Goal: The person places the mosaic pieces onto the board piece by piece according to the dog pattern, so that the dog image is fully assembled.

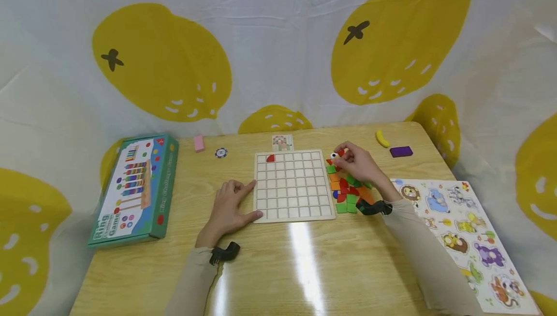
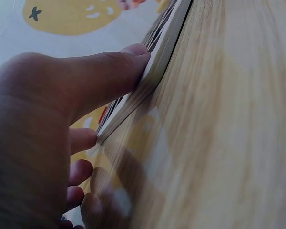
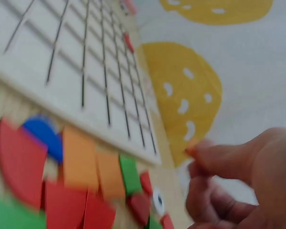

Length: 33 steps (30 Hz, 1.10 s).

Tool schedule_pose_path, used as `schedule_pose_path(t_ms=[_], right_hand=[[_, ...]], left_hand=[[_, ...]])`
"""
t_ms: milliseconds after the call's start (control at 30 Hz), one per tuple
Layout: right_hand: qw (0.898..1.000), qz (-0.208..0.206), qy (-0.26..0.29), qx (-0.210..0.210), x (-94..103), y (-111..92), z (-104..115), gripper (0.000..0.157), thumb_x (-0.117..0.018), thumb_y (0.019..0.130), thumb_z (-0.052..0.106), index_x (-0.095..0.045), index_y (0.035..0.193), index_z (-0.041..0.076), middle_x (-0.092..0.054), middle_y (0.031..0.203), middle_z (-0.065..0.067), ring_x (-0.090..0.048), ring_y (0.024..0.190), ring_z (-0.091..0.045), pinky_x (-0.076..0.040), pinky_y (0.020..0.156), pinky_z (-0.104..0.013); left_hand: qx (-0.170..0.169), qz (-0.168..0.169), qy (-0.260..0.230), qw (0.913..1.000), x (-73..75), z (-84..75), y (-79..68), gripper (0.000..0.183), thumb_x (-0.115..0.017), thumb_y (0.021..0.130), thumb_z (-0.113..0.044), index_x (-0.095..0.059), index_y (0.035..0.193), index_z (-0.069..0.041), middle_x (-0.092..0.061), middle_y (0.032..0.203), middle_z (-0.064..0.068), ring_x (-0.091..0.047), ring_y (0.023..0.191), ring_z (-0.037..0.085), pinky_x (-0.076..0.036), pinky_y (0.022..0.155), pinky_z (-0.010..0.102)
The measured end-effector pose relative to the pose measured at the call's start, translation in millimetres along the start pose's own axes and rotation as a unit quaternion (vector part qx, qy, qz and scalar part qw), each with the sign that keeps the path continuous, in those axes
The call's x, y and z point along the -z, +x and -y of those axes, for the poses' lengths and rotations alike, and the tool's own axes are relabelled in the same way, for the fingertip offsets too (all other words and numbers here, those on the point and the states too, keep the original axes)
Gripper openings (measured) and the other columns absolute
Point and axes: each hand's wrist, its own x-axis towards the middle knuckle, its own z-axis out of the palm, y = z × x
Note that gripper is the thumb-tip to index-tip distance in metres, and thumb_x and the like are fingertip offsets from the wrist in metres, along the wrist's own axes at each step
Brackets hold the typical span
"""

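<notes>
A wooden grid board (image 1: 289, 185) lies flat on the table, with a red quarter-round piece (image 1: 271, 158) in its top row. My left hand (image 1: 229, 209) is at the board's left side, thumb and index finger spread apart and touching its edge. In the left wrist view the thumb (image 2: 112, 69) presses on the rim near a corner. Right of the board, my right hand (image 1: 359, 163) pinches a small orange-red piece (image 3: 192, 151), mostly hidden by the fingers. Below it lie loose colored pieces: red (image 3: 21, 164), orange (image 3: 80, 160), green (image 3: 129, 174), blue (image 3: 45, 136), and a white eye piece (image 3: 158, 200).
A pattern card (image 1: 283, 142) lies behind the board. A ring game box (image 1: 135, 188), pink block (image 1: 198, 143) and poker chip (image 1: 221, 153) are on the left. On the right are a toy banana (image 1: 382, 139), purple block (image 1: 401, 151) and animal picture board (image 1: 474, 243).
</notes>
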Motion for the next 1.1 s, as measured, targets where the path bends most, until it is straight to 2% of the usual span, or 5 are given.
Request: schedule_pose_path(t_ms=[133, 300, 533, 767, 1100], right_hand=[[0.996, -0.015, 0.088, 0.030, -19.5, 22.2, 16.5, 0.029, -0.069, 0.094, 0.026, -0.063, 0.117, 0.009, -0.070, 0.093, -0.017, -0.066, 0.081, -0.036, -0.052, 0.064, -0.035], [0.991, -0.029, 0.127, 0.028, -59.6, 58.1, 29.4, 0.032, -0.077, 0.087, 0.026, -0.068, 0.114, 0.012, -0.072, 0.093, -0.006, -0.069, 0.083, -0.022, -0.053, 0.070, -0.033], [0.994, 0.002, 0.093, 0.055, -100.9, 85.9, 43.4, 0.031, -0.077, 0.087, 0.018, -0.070, 0.116, 0.010, -0.073, 0.099, -0.007, -0.069, 0.085, -0.017, -0.055, 0.076, -0.035], [0.997, 0.015, 0.033, 0.063, -106.6, 86.4, 51.5, 0.031, -0.079, 0.085, 0.020, -0.073, 0.113, 0.009, -0.069, 0.104, -0.006, -0.063, 0.084, -0.018, -0.051, 0.076, -0.036], [0.996, 0.014, 0.025, 0.087, -110.1, 89.0, 51.4, 0.023, -0.076, 0.087, 0.019, -0.076, 0.108, 0.010, -0.068, 0.105, -0.007, -0.061, 0.083, -0.019, -0.050, 0.076, -0.037]], left_hand=[[0.003, 0.005, 0.005, 1.0000, -1.4, 1.0, 0.6, 0.092, -0.065, 0.074, -0.076, -0.044, 0.150, -0.029, -0.044, 0.115, 0.004, -0.037, 0.101, 0.022, -0.028, 0.088, 0.041], [0.009, 0.019, 0.011, 0.9997, -1.2, 2.8, 0.9, 0.093, -0.062, 0.074, -0.079, -0.041, 0.151, -0.031, -0.043, 0.116, 0.003, -0.037, 0.103, 0.021, -0.028, 0.089, 0.040], [0.010, 0.021, 0.011, 0.9997, 0.4, 1.6, 1.2, 0.092, -0.062, 0.075, -0.078, -0.042, 0.151, -0.030, -0.043, 0.115, 0.002, -0.036, 0.104, 0.021, -0.028, 0.089, 0.040], [0.002, 0.017, 0.010, 0.9998, 2.5, -1.8, 3.3, 0.092, -0.063, 0.076, -0.076, -0.043, 0.151, -0.028, -0.043, 0.114, 0.003, -0.036, 0.101, 0.021, -0.029, 0.086, 0.040], [-0.001, 0.007, 0.009, 0.9999, 1.9, 0.1, 2.0, 0.091, -0.065, 0.075, -0.076, -0.045, 0.149, -0.028, -0.044, 0.114, 0.003, -0.037, 0.100, 0.021, -0.028, 0.084, 0.039]])
